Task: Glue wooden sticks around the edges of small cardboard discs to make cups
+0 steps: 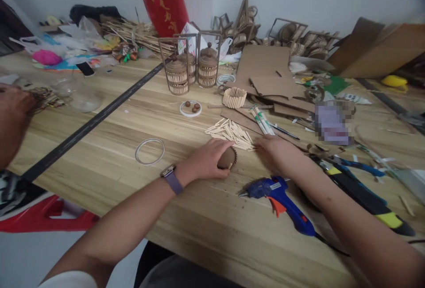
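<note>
My left hand (210,158) grips a small round brown disc (226,158) with a ridged edge, thumb and fingers on either side of it. Just beyond lies a heap of short pale wooden sticks (234,132). At the heap's right edge my right hand (275,153) is closed, its fingertips on the end of a stick; the back of the hand hides part of the fingers. A blue hot glue gun (279,195) with an orange trigger rests on the table below my right hand, nozzle pointing left.
A white ring (150,151) lies left; another ring (191,109) encloses several brown beads. Behind stand a ring of upright sticks (234,98) and small lidded baskets (208,66) in frames. Pliers (360,166), a cutter (361,197) and cardboard (265,66) lie right. Another person's hand (15,102) is at left.
</note>
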The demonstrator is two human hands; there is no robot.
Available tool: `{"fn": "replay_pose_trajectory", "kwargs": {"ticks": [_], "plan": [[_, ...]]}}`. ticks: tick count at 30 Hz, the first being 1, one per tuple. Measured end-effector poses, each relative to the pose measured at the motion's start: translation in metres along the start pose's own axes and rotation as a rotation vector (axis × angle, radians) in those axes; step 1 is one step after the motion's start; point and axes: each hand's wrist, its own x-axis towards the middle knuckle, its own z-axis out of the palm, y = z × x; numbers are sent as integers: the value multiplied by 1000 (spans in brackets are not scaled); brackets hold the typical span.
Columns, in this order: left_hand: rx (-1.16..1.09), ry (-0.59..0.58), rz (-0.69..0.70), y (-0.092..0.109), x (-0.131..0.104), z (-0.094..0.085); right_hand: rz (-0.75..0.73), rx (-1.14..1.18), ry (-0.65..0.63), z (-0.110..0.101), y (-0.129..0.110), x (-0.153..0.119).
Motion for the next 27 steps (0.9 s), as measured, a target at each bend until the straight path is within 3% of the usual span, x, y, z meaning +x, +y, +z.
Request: {"fn": "replay_pose_trajectory", "kwargs": {"ticks": [4,8,13,16,27], "plan": [[2,-2,3,2,0,-1,19,31,-23,1,5,-1],[-7,-2,-2,3,1,-1,24,104,-18,-15,3,-9],[-22,2,2,1,1,-1,35,654,-47,-33,-23,-20],[-28,3,-4,0,1,-1,4,814,-139,-31,-41,-23],[-51,-7,4,-1,1,-2,-31,667,-126,-29,-61,-22]]}}
